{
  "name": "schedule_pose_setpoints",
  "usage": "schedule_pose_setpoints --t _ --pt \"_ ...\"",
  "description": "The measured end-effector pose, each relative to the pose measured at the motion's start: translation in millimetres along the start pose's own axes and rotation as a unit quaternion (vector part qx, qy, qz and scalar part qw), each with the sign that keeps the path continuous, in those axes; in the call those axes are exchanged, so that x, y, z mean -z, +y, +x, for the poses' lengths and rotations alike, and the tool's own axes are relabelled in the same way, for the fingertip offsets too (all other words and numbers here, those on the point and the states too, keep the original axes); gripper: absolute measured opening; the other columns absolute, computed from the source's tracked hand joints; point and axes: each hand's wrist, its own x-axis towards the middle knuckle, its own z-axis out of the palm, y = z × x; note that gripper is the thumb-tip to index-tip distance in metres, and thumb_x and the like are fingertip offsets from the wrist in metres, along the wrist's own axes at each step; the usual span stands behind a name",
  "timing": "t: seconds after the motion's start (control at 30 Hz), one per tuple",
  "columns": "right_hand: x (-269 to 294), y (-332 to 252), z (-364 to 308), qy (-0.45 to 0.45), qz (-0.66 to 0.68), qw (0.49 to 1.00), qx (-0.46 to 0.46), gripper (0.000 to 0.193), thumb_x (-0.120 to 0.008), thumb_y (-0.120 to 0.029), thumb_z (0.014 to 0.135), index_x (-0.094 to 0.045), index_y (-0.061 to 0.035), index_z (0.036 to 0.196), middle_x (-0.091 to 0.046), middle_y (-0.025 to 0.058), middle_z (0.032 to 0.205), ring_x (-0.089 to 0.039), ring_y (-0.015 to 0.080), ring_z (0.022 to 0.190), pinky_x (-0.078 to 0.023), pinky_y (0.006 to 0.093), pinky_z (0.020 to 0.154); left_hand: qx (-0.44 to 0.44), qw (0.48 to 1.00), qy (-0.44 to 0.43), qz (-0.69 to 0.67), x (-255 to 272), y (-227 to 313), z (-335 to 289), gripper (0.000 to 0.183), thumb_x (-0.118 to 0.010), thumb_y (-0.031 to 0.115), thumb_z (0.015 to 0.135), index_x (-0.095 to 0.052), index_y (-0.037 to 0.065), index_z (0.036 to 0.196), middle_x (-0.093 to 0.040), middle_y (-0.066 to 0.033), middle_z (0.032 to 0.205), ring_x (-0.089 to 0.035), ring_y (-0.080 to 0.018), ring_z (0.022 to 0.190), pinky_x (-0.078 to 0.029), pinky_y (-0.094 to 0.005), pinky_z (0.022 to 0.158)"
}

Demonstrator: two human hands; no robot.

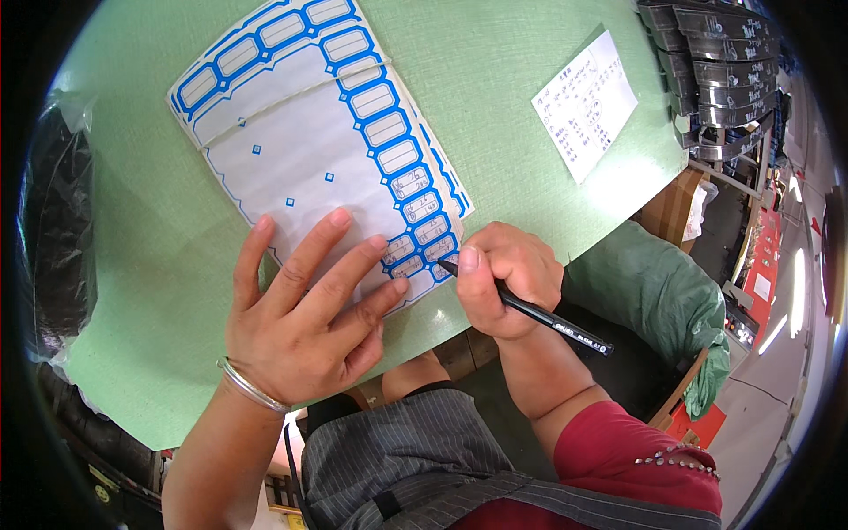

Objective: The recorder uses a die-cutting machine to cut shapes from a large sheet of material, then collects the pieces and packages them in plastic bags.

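Note:
A stack of label sheets (291,115) lies tilted on the table, its top sheet white with blue-framed label boxes along two edges. A thin band runs across the stack. Handwriting fills several boxes near the lower right corner. My left hand (309,309) rests flat on the sheet's lower part, fingers spread, a silver bangle at the wrist. My right hand (508,278) grips a black pen (556,322), its tip at the written boxes by the sheet's lower right edge. The fingers of the right hand hide part of the pen.
The pale green table (477,79) carries a handwritten paper note (586,106) at right. Dark packed pieces with pale writing (729,71) stand at the far right. A black plastic-wrapped bundle (62,212) sits at the left edge. Below the right edge is a green sack (658,300).

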Motion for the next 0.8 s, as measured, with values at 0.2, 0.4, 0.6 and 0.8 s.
schedule_pose_setpoints --t 0.2,0.4,0.6,0.8 --pt "-0.8 1.8 -2.8 0.012 0.022 1.0 -0.015 0.032 -0.066 0.002 0.078 -0.041 -0.0066 0.06 -0.052 0.0058 0.053 -0.053 0.0183 0.043 -0.038 0.0284 0.038 0.0 1.0 0.003 0.001 -1.6 0.0 0.0 0.034 -0.065 0.023 0.065 -0.073 0.029 0.098 -0.062 -0.0004 0.119 -0.051 -0.0261 0.124 -0.024 -0.0547 0.11" --pt "-0.9 1.2 -1.7 0.008 0.02 1.0 -0.013 0.03 -0.065 0.002 0.079 -0.042 -0.0065 0.062 -0.053 0.0062 0.053 -0.053 0.0183 0.043 -0.039 0.0287 0.039 0.002 1.0 0.004 -0.001 -0.4 -0.2 0.1 0.034 -0.065 0.022 0.065 -0.073 0.029 0.098 -0.062 -0.0003 0.119 -0.051 -0.0259 0.124 -0.024 -0.0548 0.11" --pt "-0.1 1.9 -2.7 0.01 0.01 1.0 -0.013 0.031 -0.066 0.002 0.079 -0.041 -0.0065 0.062 -0.053 0.006 0.053 -0.053 0.0187 0.043 -0.039 0.0288 0.038 0.002 1.0 0.006 -0.002 -1.1 -0.2 -0.4 0.034 -0.065 0.022 0.066 -0.073 0.029 0.097 -0.061 0.0002 0.119 -0.05 -0.0257 0.124 -0.024 -0.055 0.109" --pt "0.9 0.4 -3.2 0.008 0.017 1.0 -0.016 0.031 -0.065 0.003 0.08 -0.042 -0.0065 0.062 -0.053 0.0066 0.053 -0.054 0.0191 0.043 -0.039 0.0287 0.038 0.015 1.0 0.008 -0.012 0.0 3.1 1.5 0.027 -0.066 0.025 0.069 -0.073 0.028 0.095 -0.062 0.0031 0.119 -0.05 -0.0225 0.124 -0.024 -0.055 0.11"
